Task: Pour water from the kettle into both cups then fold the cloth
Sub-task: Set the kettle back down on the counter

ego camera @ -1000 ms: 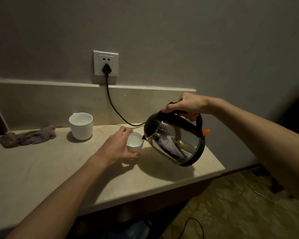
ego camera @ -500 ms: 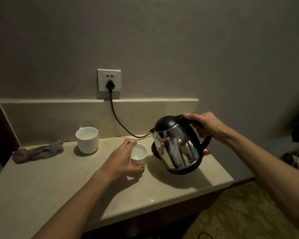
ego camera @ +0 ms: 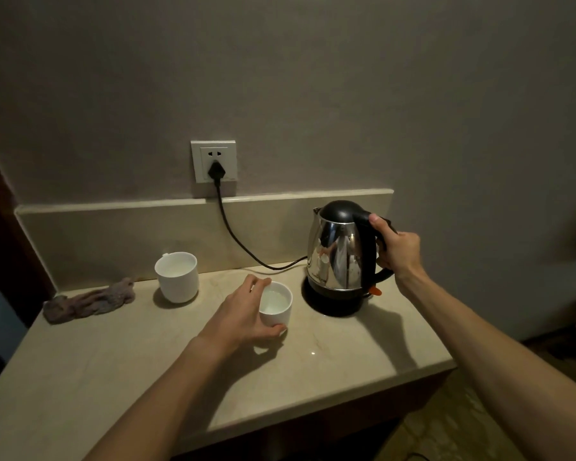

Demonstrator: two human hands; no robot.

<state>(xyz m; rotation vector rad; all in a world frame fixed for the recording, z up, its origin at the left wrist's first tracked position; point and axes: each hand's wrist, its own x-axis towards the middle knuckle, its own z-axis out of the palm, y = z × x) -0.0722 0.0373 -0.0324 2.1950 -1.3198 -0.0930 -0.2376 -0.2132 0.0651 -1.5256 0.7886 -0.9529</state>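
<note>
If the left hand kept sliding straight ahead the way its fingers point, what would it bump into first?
The left hand already wraps the small cup, so it would push that first. Beyond it, probably the kettle on its black base, though depth is hard to judge.

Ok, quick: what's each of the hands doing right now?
Left hand: wrapped around the small white cup on the counter.
Right hand: closed on the handle of the upright kettle.
</note>
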